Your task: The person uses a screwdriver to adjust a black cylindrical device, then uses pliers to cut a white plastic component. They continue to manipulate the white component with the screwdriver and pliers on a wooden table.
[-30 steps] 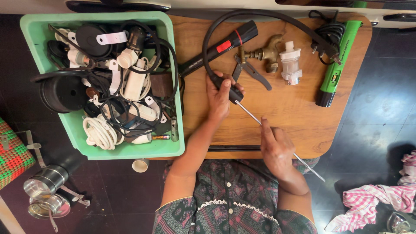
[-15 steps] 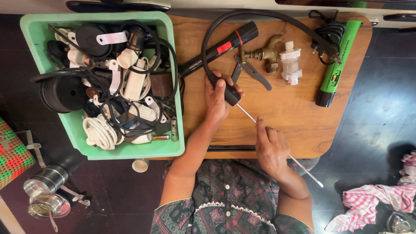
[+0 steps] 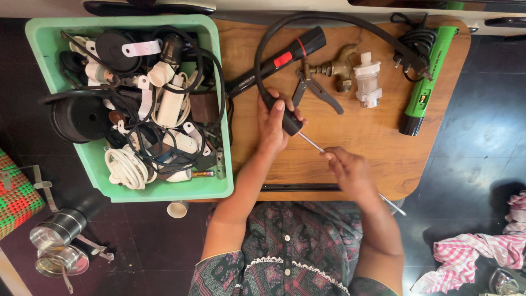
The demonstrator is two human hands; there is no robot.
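Left hand (image 3: 272, 123) wrapped round black handle (image 3: 290, 121) above wooden table (image 3: 372, 142); right hand (image 3: 348, 170) pinched thin metal rod (image 3: 311, 142) near handle. Judged best: keep rod straight in line with handle, grip steady, no bending

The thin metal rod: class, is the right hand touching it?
Touching. The head view shows the right hand closed around the thin metal rod.

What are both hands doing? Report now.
Left hand: closed on the black handle.
Right hand: closed on the thin metal rod.
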